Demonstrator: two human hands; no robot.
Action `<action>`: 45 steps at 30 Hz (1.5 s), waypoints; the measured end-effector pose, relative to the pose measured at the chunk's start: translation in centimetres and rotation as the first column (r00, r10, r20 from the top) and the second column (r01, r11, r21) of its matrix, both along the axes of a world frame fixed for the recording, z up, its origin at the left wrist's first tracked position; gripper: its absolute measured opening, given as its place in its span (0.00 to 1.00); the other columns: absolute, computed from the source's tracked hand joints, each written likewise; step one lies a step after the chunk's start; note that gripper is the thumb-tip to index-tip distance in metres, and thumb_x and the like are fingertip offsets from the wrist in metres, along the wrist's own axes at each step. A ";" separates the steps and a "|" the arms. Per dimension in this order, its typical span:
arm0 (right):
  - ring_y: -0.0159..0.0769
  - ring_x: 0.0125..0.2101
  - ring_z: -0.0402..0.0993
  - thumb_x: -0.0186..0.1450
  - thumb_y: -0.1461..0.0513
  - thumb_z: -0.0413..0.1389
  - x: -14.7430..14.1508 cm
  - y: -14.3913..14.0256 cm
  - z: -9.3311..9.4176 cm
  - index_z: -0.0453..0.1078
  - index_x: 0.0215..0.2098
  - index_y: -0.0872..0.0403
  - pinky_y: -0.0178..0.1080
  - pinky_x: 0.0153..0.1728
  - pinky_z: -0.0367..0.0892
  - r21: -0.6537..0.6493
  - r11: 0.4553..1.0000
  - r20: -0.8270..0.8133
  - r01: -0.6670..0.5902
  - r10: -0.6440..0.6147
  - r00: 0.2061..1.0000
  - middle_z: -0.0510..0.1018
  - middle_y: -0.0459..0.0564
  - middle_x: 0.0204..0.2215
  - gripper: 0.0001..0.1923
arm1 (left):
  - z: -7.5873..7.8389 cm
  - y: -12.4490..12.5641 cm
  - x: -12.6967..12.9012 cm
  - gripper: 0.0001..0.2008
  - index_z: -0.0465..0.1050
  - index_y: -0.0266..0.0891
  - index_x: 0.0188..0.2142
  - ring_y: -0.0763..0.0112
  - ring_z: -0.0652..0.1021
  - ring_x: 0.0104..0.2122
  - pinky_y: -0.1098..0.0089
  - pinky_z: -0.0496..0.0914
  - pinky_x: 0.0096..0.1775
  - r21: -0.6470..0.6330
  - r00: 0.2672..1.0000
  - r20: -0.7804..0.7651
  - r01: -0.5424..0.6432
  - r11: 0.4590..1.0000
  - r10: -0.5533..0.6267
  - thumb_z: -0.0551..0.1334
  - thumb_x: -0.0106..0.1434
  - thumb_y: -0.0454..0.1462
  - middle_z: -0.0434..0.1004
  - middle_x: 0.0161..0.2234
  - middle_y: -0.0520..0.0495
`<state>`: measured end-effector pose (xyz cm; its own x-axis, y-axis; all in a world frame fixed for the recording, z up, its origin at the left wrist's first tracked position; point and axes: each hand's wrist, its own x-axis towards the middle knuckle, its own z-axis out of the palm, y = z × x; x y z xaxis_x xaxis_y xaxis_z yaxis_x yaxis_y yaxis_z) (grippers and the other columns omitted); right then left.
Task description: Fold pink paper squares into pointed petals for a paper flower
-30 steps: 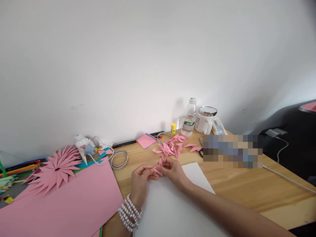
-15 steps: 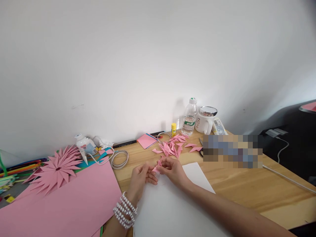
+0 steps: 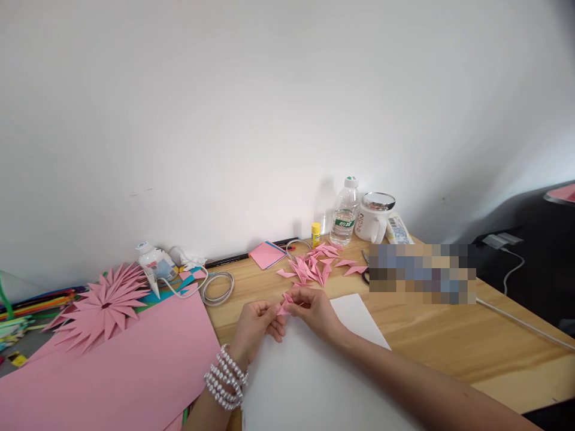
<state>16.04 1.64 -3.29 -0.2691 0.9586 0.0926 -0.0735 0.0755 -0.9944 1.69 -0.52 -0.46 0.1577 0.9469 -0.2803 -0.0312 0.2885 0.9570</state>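
A small pink folded paper piece (image 3: 286,304) is pinched between my two hands, above the top of a white paper sheet (image 3: 314,371). My left hand (image 3: 259,322), with a pearl bracelet (image 3: 226,378) at its wrist, closes thumb and forefinger on the piece's left side. From the right, my right hand (image 3: 314,308) grips it with thumb and fingers, covering part of it. Just beyond, a loose pile of similar pink folded pieces (image 3: 311,268) lies on the wooden table (image 3: 431,353).
Pink paper sheets (image 3: 121,377) and a pink paper pinwheel shape (image 3: 105,306) are at left, near a coiled cable (image 3: 218,288) and a white bottle (image 3: 156,261). A glue stick (image 3: 316,234), water bottle (image 3: 345,215) and mug (image 3: 374,220) stand along the wall. Scissors (image 3: 366,275) lie at right, partly covered by blurring.
My left thumb and fingertips have closed in on the pink piece, and the other left fingers have curled. My right hand keeps its hold almost in the same place.
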 end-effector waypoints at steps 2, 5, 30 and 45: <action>0.32 0.25 0.69 0.50 0.54 0.58 0.0 -0.1 0.1 0.70 0.27 0.57 0.34 0.28 0.65 0.002 1.000 -0.015 -0.005 0.005 1.000 0.74 0.47 0.23 0.14 | 0.0 0.0 -0.1 0.15 0.67 0.32 0.21 0.77 0.70 0.14 0.76 0.64 0.16 -0.002 1.000 -0.003 0.012 1.000 -0.012 0.63 0.46 0.45 0.71 0.17 0.48; 0.33 0.25 0.70 0.50 0.56 0.59 0.0 -0.2 0.0 0.68 0.28 0.57 0.36 0.30 0.65 -0.010 1.000 -0.055 -0.003 0.003 0.998 0.74 0.47 0.23 0.13 | 0.0 0.1 -0.1 0.15 0.67 0.32 0.20 0.78 0.68 0.12 0.77 0.62 0.14 0.008 1.000 -0.025 0.013 1.000 -0.013 0.64 0.46 0.44 0.70 0.16 0.49; 0.33 0.25 0.69 0.53 0.58 0.56 0.1 0.3 -0.4 0.71 0.29 0.55 0.37 0.28 0.67 0.131 0.977 0.111 0.168 -0.183 0.977 0.74 0.48 0.25 0.09 | -0.2 0.2 0.4 0.14 0.69 0.31 0.25 0.73 0.73 0.19 0.71 0.69 0.24 0.059 0.999 0.031 -0.033 0.998 0.031 0.62 0.49 0.43 0.73 0.22 0.45; 0.37 0.30 0.72 0.52 0.55 0.57 0.0 0.1 -0.2 0.71 0.29 0.56 0.39 0.34 0.68 0.092 0.989 -0.075 0.116 -0.110 0.991 0.75 0.50 0.27 0.12 | -1.2 -0.5 1.1 0.09 0.71 0.38 0.29 0.71 0.73 0.22 0.72 0.68 0.26 0.489 0.941 -0.277 -0.036 0.872 0.193 0.57 0.55 0.42 0.72 0.23 0.49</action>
